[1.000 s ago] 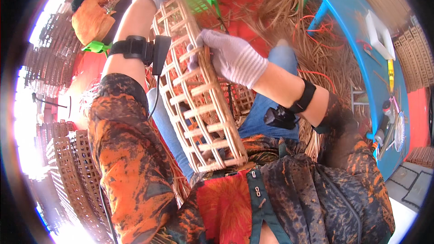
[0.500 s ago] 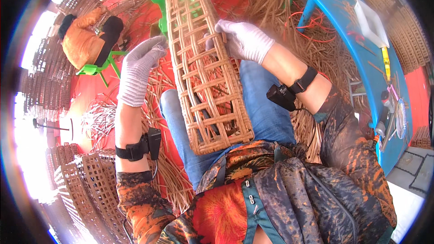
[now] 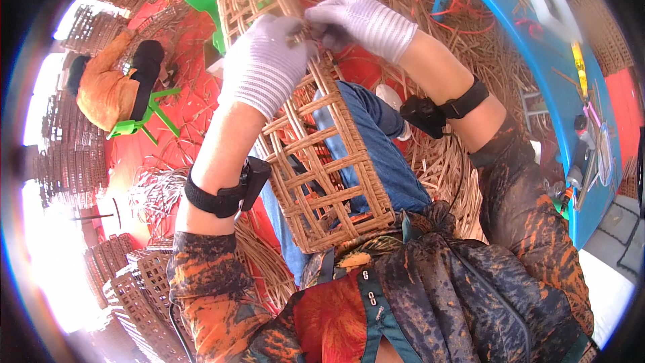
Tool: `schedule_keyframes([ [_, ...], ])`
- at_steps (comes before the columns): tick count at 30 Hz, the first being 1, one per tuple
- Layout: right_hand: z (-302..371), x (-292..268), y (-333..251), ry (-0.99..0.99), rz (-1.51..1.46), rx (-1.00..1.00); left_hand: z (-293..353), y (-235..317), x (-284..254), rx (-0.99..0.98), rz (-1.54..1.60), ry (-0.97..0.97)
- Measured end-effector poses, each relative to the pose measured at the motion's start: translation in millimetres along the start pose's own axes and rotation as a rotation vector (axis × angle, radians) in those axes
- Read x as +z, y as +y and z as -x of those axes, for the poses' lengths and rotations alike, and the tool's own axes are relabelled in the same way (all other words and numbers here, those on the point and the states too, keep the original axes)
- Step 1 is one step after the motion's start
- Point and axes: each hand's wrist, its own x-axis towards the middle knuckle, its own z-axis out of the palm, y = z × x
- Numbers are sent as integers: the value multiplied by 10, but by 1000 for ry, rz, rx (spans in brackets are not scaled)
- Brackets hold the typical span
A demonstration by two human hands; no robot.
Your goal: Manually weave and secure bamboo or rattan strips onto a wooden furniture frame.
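A long, light-brown woven basket [image 3: 341,173] with an open lattice lies lengthwise over my lap, its near end against my jacket. Both my hands wear white striped knit gloves. Stretched across the lattice, my left hand [image 3: 265,64] has its fingers closed at the basket's right edge. Just beyond, my right hand [image 3: 366,25] pinches at the same edge from the right, its fingertips close to the left ones. Any fine strand between the fingertips is too small to make out. Beneath the basket show my blue jeans [image 3: 376,144].
To the right curves a blue table [image 3: 537,47] bearing a white tray-like frame [image 3: 552,7] and hand tools. Loose strips [image 3: 470,60] cover the red floor. At left, a person in orange [image 3: 107,94] sits on a green chair [image 3: 144,121]. Stacked woven baskets [image 3: 144,289] stand lower left.
My left hand has come rightward from beside the basket onto its right edge. The right hand has moved slightly farther away. The basket's near end has swung a little right and nearer me.
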Motion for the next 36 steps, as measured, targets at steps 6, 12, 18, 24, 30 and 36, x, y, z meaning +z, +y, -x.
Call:
schedule_keyframes([
  [6,-80,184,94,40,76,-136,-106,-12,11,-55,-28,1],
  [12,-177,405,177,262,755,-799,-53,-105,-202,-151,-99,-107],
  [18,8,415,111,223,-244,-210,-69,-224,-99,-170,75,-77],
  [24,84,950,685,44,-25,-353,-34,-241,-134,-272,238,-69],
  [30,192,1264,572,-30,-687,-13,45,-290,-216,-250,377,-55],
  [36,322,1048,798,-324,-1206,66,731,-717,-374,-421,584,218],
])
